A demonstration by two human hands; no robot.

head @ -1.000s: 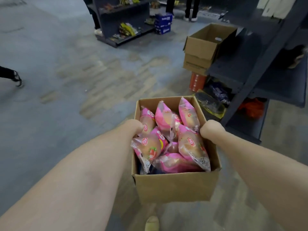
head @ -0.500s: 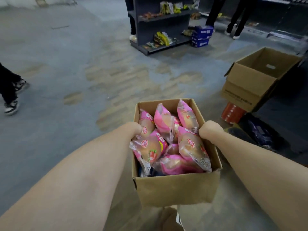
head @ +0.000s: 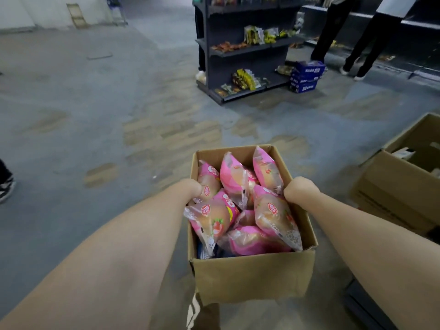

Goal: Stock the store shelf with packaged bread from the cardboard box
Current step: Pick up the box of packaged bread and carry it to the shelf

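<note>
I carry an open cardboard box (head: 252, 275) in front of me, above the floor. Several pink packs of bread (head: 273, 210) fill it, heaped to the rim. My left hand (head: 191, 188) grips the box's left wall, fingers curled over the edge. On the opposite wall my right hand (head: 300, 189) holds the rim the same way. A dark store shelf (head: 238, 51) with snack packs stands ahead, past the box.
A second open cardboard box (head: 402, 182) sits on the floor at the right. Blue cartons (head: 306, 77) are stacked beside the far shelf. Two people's legs (head: 352, 39) stand at the back right, and a shoe (head: 6, 189) shows at the left edge. My own shoe (head: 202, 315) is below the box.
The view has swung left: the nearby dark shelf on the right has left the frame and the far shelf has come closer to centre. Both hands keep their grip on the box.
</note>
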